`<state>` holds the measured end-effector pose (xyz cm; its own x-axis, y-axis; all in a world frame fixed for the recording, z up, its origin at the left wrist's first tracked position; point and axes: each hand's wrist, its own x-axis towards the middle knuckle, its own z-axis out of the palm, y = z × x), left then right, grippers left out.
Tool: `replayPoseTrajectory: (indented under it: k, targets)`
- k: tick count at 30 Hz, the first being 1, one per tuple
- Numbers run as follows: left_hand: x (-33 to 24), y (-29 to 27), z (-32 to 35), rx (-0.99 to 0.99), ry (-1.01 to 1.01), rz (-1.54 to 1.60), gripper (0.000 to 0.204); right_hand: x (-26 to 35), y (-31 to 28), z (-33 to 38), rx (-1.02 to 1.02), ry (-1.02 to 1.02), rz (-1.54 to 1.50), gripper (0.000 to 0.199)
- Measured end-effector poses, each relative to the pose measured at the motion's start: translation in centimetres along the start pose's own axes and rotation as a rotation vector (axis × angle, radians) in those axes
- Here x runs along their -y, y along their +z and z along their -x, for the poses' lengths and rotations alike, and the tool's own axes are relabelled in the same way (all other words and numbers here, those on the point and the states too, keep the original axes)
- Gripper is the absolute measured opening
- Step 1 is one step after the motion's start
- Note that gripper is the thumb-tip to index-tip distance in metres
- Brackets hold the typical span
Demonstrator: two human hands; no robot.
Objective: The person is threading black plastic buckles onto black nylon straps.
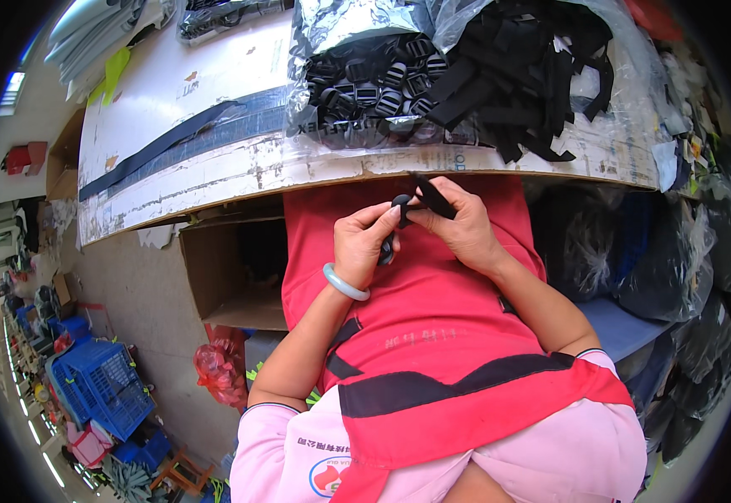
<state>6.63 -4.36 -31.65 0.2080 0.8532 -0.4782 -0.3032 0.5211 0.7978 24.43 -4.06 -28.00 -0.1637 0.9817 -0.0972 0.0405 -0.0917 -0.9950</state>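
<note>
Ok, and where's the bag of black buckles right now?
In the head view, the bag of black buckles sits top centre on the white worktable, left of the black strap pile and beyond the left hand.

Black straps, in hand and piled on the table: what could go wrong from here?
The right hand holds a black strap in front of the red apron rather than over the table, so a slip might drop it.

The strap pile lies loose near the table's front edge, so a brushing arm could knock pieces off.
</note>
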Motion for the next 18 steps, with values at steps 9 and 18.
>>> replayPoseTrajectory:
  k: [9,18]
  targets:
    - [0.2,-0.1,0.1,-0.079,0.096,-0.060,0.020,0.9,-0.9,0.6,0.093,0.341,-0.107,0.012]
    - [0.7,0.2,0.3,-0.059,0.272,-0.176,0.017,-1.1,-0.8,0.0,0.105,0.528,-0.200,0.021]
